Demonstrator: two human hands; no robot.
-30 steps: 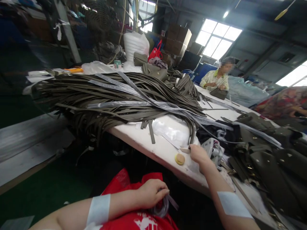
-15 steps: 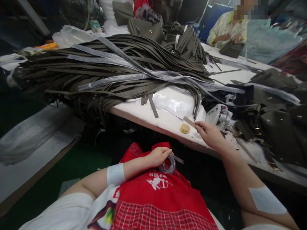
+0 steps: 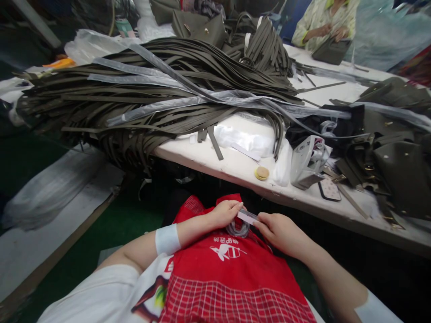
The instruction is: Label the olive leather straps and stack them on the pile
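Note:
Over my lap, on a red apron (image 3: 232, 278), my left hand (image 3: 225, 212) is closed around a roll of clear tape (image 3: 238, 229). My right hand (image 3: 281, 233) is closed too, pinching the free end of the tape strip (image 3: 247, 217) that runs between both hands. Both hands sit below the front edge of the white table (image 3: 235, 168).
A big pile of olive-green straps (image 3: 141, 94) covers the table's left and back. A small round yellow disc (image 3: 261, 172), a white plastic bag (image 3: 245, 139), a grey-white device (image 3: 308, 161) and dark olive bag pieces (image 3: 393, 161) lie to the right. Another person (image 3: 319, 22) works at the far end.
My right hand left the table edge near the yellow disc and came down to my lap, where it now pinches the tape end. The view tilted downward.

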